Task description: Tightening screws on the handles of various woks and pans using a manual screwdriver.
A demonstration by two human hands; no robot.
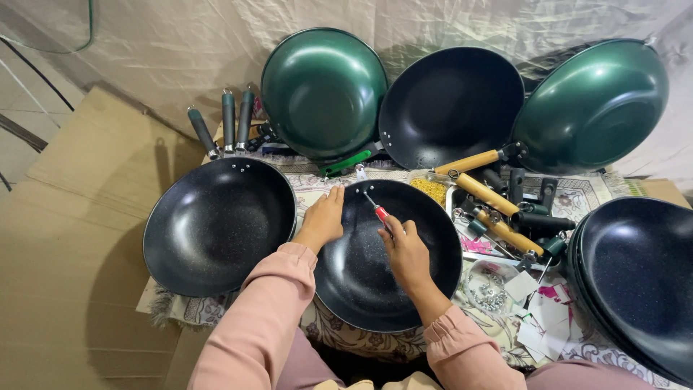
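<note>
Black speckled wok [361,282] is steadied at its far rim by the left hand [323,219], fingers pressed flat, while a red-handled screwdriver [377,209] is clenched in the right hand [406,249], its tip aimed at the rim holes.

A patterned cloth [577,189] covered the surface. Dark woks [216,224], wooden handles [485,193] and a bowl of screws [491,287] lay on it.
</note>
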